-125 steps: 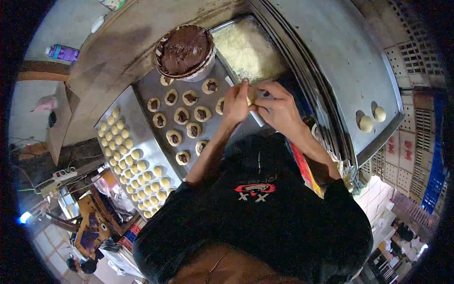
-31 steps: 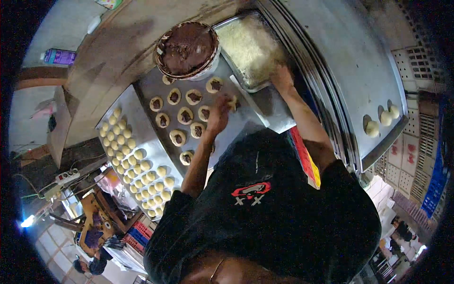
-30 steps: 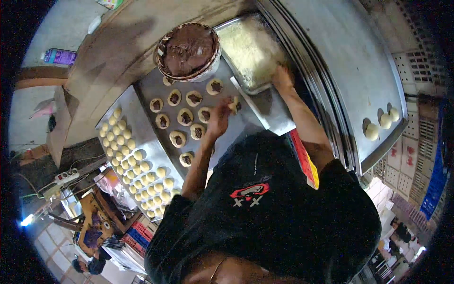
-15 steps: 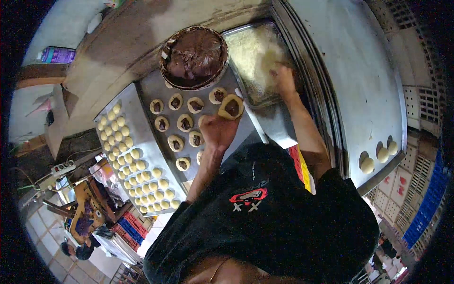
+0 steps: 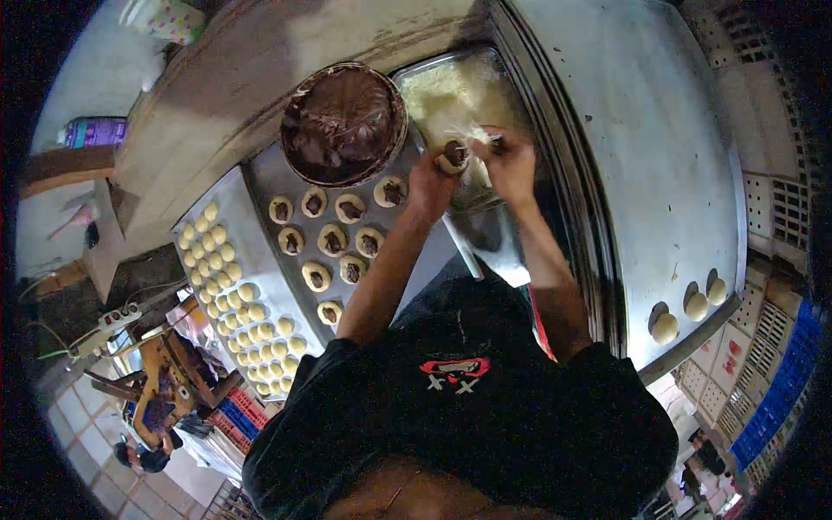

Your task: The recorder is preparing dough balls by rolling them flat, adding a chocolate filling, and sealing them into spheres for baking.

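My left hand (image 5: 431,186) holds up a dough round (image 5: 454,159) with dark chocolate filling in its middle. Beside it, my right hand (image 5: 513,169) is closed in a pinch, and pale shreds like grated cheese (image 5: 471,133) stick out from its fingers by the dough. Both hands are over the near part of a metal tray (image 5: 514,97) of the same shreds. Left of that tray, a round bowl (image 5: 348,184) full of chocolate filling (image 5: 340,117) stands at the far end of a dark sheet. Several flattened dough rounds (image 5: 333,240) topped with chocolate lie on the sheet.
On the far left a metal tray (image 5: 227,195) bears rows of small dough balls (image 5: 247,292). A pale metal tray (image 5: 624,156) on the right has three dough balls (image 5: 665,328) near its close end. Stacked tray edges (image 5: 576,143) run beside my right arm. A purple package (image 5: 95,131) lies upper left.
My left hand has moved right and away from me, carrying the filled dough to the shred tray. My right hand has come up from the shreds and met it. The view has shifted slightly.
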Motion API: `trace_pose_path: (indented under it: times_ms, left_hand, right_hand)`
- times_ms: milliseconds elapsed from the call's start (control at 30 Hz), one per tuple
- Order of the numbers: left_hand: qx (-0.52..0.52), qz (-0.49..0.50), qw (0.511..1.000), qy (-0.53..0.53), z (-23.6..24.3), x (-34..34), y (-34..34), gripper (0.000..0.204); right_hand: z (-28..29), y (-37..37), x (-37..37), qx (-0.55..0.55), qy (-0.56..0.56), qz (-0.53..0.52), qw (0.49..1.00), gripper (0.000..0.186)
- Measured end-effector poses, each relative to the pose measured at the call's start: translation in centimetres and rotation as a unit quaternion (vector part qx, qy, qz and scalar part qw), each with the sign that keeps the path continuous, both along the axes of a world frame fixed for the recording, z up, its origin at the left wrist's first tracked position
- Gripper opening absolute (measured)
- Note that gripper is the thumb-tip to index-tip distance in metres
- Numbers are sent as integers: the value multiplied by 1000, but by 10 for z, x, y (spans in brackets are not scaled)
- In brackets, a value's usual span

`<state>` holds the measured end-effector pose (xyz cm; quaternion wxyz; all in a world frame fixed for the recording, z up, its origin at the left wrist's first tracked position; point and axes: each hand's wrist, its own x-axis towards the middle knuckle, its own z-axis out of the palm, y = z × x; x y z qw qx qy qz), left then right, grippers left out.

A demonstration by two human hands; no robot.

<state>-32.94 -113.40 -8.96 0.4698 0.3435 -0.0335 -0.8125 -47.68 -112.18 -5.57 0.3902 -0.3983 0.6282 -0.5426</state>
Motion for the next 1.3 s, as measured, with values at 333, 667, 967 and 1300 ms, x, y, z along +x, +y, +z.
trace_pose_path:
  times_ms: [333,667,967,1300]
  left_hand:
    - [-183,-80,935,-294,22,-10,-13,38]
    - [-212,-156,950,-167,20,15,-20,36]
    - [-204,-226,929,-210,-20,3,-31,18]
    - [-347,-164,829,-407,36,-3,-4,39]
  right_hand:
    - [21,1,33,25,213,26,976,23]
    - [-18,-12,-22,-31,18,174,984,17]
    - [18,13,17,-55,368,115,921,38]
    - [26,13,-23,21,178,64,982,23]
